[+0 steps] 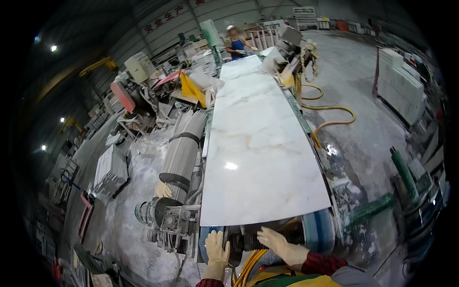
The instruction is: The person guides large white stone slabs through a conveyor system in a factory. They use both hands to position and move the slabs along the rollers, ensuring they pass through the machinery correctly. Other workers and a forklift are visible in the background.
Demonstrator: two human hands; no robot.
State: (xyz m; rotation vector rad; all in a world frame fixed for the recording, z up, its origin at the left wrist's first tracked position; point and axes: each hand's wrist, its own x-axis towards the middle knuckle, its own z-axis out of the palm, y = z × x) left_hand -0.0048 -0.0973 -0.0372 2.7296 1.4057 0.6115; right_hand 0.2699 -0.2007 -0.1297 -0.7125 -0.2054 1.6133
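Note:
A long white polished stone slab (263, 162) with pale brown veins stretches away from me along a conveyor. Its near edge lies just beyond my hands. My left hand (217, 251), in a cream glove, has its fingers stretched out over the blue belt at the conveyor's left end. My right hand (281, 245), gloved the same way, reaches in from the right with fingers extended, below the slab's edge and near a dark roller. Neither hand holds anything. A wider blue belt (318, 231) shows at the right end of the roller.
A person (236, 46) in a blue apron stands at the slab's far end. Left of the conveyor are a motor (157, 211) and a strapped grey bundle (182, 148). Stacked slabs (111, 170) stand farther left. A yellow hose (337, 122) and green posts (404, 171) are on the right.

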